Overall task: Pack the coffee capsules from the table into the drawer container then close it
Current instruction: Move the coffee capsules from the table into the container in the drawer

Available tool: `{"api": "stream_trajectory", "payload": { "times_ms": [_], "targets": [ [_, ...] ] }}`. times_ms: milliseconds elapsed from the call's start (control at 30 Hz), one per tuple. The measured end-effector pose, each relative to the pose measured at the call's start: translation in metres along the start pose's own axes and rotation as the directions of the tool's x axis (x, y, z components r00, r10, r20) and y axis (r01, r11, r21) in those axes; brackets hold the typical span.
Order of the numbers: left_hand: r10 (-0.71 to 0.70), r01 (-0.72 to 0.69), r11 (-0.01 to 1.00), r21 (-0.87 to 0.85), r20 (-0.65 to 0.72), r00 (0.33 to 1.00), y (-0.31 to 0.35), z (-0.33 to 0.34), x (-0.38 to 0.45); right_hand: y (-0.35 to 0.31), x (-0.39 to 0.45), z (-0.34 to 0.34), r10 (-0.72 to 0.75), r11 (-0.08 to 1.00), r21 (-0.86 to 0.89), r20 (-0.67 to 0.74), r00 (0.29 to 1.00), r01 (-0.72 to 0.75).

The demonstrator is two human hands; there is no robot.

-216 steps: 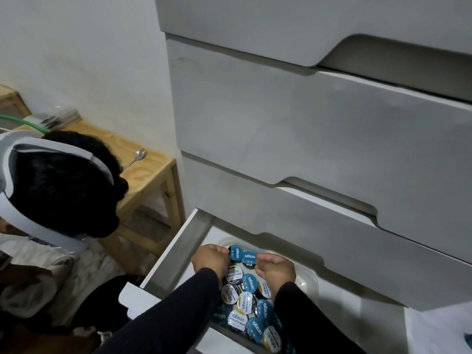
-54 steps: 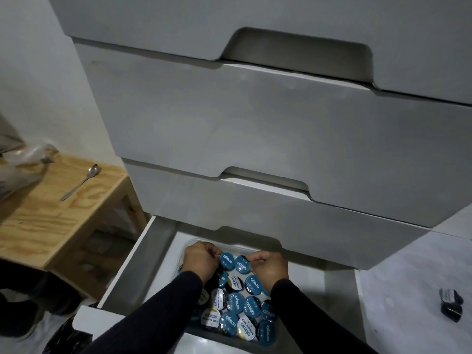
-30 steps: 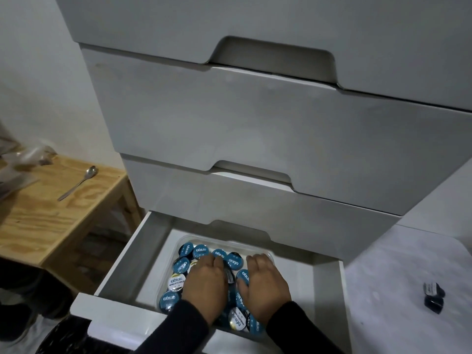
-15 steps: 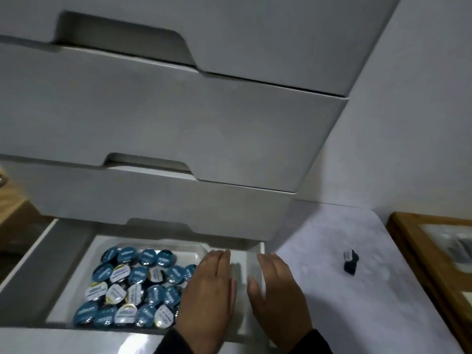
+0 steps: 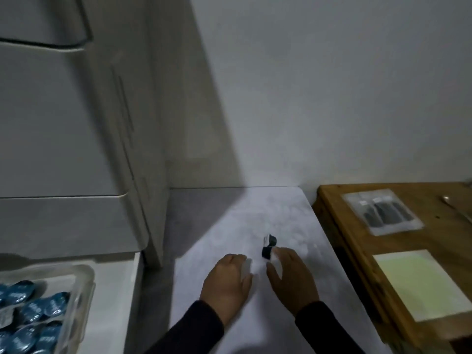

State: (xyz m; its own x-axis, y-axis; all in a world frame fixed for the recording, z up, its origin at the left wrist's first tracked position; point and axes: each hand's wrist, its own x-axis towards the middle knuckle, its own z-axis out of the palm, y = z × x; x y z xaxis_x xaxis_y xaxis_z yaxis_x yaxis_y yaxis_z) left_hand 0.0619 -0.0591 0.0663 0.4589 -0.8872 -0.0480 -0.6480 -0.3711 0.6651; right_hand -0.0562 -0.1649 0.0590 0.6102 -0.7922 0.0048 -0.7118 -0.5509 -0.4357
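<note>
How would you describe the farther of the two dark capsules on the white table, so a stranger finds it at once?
Start at the white table between the drawer unit and the wooden table. Two dark coffee capsules lie beyond the hands. The farther capsule lies clear of the fingers, pale lid facing left; the nearer capsule is at the right hand's fingertips.

Both hands are hovering over the pale table (image 5: pixel 293 215), the right hand (image 5: pixel 291 274) nearing two dark capsules (image 5: pixel 268 245), the left hand (image 5: pixel 227 282) lying beside it, fingers blurred.
</note>
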Motion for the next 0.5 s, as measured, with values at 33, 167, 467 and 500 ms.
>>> {"api": "stream_trajectory", "payload": {
  "times_ms": [33,167,467,500],
  "targets": [
    [-0.013,0.014,1.0,-0.028,0.026,1.0,0.003,0.011,0.01,0.01,0.01,-0.003,0.011,1.0,0.015,0.02,1.0,-0.011],
    [-0.095,0.099,0.992,-0.075,0.052,0.994,0.015,0.044,0.042,0.041,0.048,-0.006,0.04,0.996,0.078,0.122,0.992,-0.05],
    [-0.197,0.197,0.977,-0.076,0.014,0.98,0.018,0.075,0.087,0.055,0.106,0.007,0.005,0.995,0.098,0.23,0.973,-0.029],
    [-0.207,0.207,0.975,-0.084,0.002,0.978,0.018,0.077,0.089,0.055,0.11,0.009,0.005,0.994,0.102,0.249,0.969,-0.031]
  ]
}}
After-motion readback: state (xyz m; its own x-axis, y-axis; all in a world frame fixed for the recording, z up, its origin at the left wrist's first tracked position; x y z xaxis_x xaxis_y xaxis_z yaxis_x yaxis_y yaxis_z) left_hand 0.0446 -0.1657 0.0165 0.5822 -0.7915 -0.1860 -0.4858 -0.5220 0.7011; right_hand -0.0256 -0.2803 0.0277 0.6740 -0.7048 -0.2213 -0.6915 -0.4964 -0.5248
